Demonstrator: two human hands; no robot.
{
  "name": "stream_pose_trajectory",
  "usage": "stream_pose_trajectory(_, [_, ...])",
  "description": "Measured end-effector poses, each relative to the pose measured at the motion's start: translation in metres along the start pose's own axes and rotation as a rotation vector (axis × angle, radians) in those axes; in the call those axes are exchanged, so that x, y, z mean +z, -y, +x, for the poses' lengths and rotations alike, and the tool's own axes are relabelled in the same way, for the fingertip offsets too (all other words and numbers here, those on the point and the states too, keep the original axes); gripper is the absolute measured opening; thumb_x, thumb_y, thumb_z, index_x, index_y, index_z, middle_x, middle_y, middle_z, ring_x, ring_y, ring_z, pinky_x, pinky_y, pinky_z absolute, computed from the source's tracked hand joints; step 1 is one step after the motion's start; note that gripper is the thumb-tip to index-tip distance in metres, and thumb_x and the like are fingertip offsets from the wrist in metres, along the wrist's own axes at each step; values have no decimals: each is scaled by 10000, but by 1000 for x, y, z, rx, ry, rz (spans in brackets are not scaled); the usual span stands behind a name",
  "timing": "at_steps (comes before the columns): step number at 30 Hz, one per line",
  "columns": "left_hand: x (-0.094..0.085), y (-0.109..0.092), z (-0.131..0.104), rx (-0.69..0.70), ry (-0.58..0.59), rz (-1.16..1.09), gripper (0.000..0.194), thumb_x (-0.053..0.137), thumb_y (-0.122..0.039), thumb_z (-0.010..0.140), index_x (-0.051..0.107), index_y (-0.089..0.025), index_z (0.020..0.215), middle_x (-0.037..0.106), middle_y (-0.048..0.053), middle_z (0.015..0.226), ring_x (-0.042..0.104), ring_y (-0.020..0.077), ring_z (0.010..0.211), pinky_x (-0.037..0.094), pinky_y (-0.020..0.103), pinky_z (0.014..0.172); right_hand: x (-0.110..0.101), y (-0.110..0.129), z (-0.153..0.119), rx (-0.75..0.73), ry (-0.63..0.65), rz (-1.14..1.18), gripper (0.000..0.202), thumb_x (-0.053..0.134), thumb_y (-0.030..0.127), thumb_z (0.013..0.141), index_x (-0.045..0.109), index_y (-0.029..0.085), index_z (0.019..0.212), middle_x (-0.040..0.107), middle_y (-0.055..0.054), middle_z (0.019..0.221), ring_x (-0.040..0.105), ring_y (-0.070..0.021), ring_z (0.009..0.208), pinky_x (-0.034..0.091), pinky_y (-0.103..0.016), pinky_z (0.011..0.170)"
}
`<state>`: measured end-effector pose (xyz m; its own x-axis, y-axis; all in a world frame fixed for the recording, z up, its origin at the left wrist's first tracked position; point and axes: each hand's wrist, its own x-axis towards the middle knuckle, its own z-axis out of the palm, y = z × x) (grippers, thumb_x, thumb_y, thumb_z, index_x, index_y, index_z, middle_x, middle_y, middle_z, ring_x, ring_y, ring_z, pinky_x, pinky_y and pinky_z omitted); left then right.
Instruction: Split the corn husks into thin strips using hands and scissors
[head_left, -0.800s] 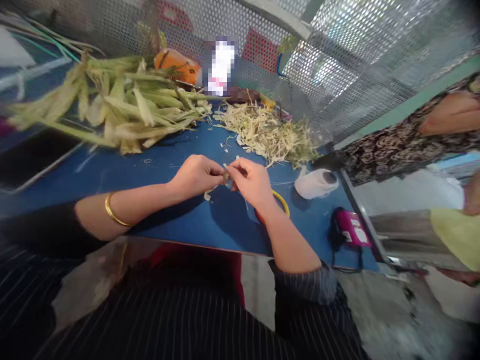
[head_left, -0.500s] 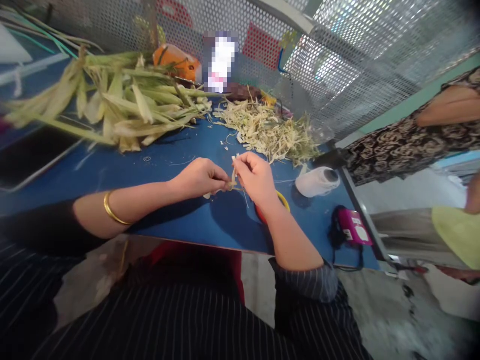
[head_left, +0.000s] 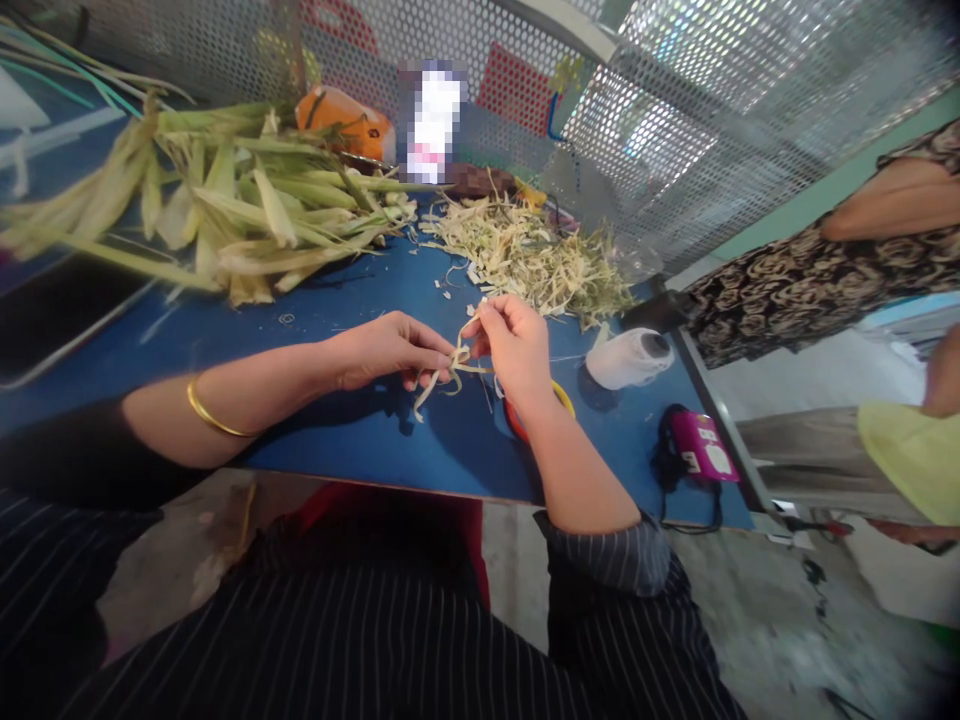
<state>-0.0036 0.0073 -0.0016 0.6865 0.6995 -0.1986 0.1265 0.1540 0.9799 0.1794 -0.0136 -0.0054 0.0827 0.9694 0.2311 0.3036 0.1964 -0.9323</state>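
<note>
At the left, a heap of corn husks point(head_left: 247, 200) sprawls over the blue table point(head_left: 360, 435), its long leaves loose enough that a brushing sleeve could drag some out. Nearer the middle, the left hand point(head_left: 390, 350) has thumb and forefinger closed on a small knotted bundle of pale husk strips point(head_left: 455, 362), which sits above the table between the two hands with its ends splaying out. If that pinch slackens, the loops could slip apart. The right hand point(head_left: 517, 345) is closed too, its fingertips pinching one upward-curving strip; a hard pull could split the fibre or undo the bundle, since such thin husk probably tears easily. Beyond it lies a pile of shredded husk point(head_left: 525, 250), where a dropped strip would be hard to pick out. Against the right wrist, a red-and-yellow handle point(head_left: 565, 398), perhaps of scissors, could snag a trailing end. Farther right, the spool of white thread point(head_left: 622, 362) lies on its side, so a tug on its thread might set it rolling toward the magenta device point(head_left: 703, 445).
</note>
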Motion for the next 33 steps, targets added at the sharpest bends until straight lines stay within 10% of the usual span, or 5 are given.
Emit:
stream_pose_trajectory(20, [6,-2,0,-73,-140,-49,163,774,-292,634,738,-139,676,626,35,572,520,93,512,367,195,433,-1,10,0,-181,103,4,206,551,413,888,567,213,837,664,14,737,647,-110,736,500,-262,757])
stream_pose_trajectory(24, [3,-2,1,-33,-273,-113,218,795,-338,612,737,-144,691,697,78,710,515,89,504,307,211,395,-9,4,9,-34,-38,15,292,631,504,806,595,216,837,642,20,740,614,-99,657,484,-240,645])
stream_pose_trajectory(33, [1,-3,2,14,-263,-57,143,768,-290,629,740,-153,658,677,51,625,538,98,511,358,215,441,0,3,5,150,98,129,212,682,380,753,620,177,751,630,37,587,570,-89,489,469,-232,537])
